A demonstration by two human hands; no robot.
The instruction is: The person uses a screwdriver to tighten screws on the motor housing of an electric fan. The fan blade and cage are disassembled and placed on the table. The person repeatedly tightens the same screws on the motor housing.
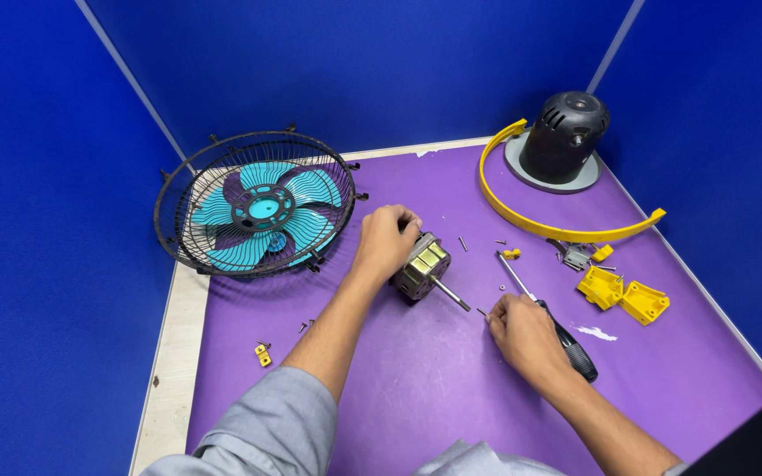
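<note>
Left hand (387, 240) grip holding fan motor (422, 267), right hand (522, 330) grip pinching small screw (483, 311)

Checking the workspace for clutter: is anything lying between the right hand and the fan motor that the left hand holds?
Almost nothing. The left hand grips the fan motor, whose shaft points toward the right hand. Only a small screw at the right fingertips lies between them on the purple mat; the screwdriver lies under that hand.

Left hand (384, 240) covering the far end of the fan motor (422, 267), right hand (524, 333) hiding part of the screwdriver (547, 318), pinched small screw (481, 310) too tiny to tell, both sleeves running off the near edge
</note>
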